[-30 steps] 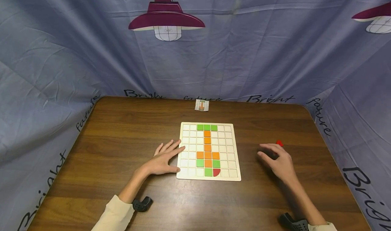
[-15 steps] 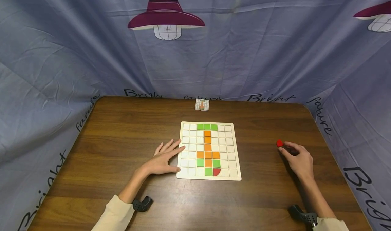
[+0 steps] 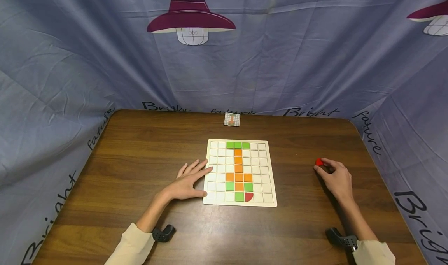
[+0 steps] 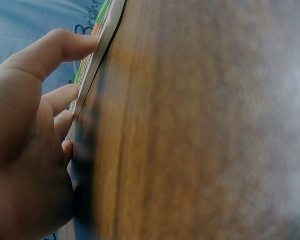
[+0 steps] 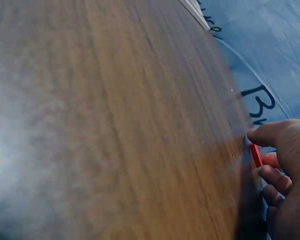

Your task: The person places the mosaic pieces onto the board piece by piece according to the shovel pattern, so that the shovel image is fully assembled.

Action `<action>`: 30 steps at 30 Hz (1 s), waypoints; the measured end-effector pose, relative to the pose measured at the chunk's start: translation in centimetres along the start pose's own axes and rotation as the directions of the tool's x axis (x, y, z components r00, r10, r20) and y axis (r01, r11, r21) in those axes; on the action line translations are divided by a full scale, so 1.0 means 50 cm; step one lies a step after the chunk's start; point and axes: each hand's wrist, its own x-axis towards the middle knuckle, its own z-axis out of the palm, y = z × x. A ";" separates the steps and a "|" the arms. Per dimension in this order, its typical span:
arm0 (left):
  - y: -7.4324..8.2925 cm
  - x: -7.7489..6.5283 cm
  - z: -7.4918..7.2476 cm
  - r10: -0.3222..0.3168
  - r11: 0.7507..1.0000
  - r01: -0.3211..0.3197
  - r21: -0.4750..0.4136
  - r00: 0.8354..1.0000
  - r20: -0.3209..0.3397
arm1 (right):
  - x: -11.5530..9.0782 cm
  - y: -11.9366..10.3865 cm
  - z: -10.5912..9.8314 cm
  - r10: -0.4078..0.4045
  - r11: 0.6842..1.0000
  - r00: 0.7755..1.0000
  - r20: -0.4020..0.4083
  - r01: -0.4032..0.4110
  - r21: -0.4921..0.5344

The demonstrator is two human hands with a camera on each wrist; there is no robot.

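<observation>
A cream square grid board (image 3: 217, 197) lies on the table with green, orange and one dark red quarter-round tile (image 3: 249, 197) set in its cells. My left hand (image 3: 187, 185) rests at the board's left edge, fingers spread, with fingertips and thumb touching the rim. In the left wrist view the thumb (image 4: 82, 46) presses the board's edge. Over at the right, my right hand (image 3: 338, 179) pinches a small bright red tile (image 3: 319, 162) between thumb and fingers. The right wrist view shows that red tile (image 5: 255, 155) edge-on by the fingertips; its full outline is hidden.
A small paper card (image 3: 232, 119) printed with a coloured grid pattern lies at the table's back edge. Blue-grey curtains (image 3: 280, 62) hang behind and beside the brown wooden table (image 3: 147, 148). Each wrist carries a black strap device (image 3: 163, 234).
My right hand has swung right to the red tile, then closed thumb and fingers on it and drawn slightly left. The tile has shifted a little. My left hand stays still on the board.
</observation>
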 end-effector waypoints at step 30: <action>-0.003 0.001 0.001 0.002 1.000 -0.002 -0.001 1.000 0.000 | -0.046 -0.163 0.077 -0.296 0.950 0.949 0.110 0.281 0.134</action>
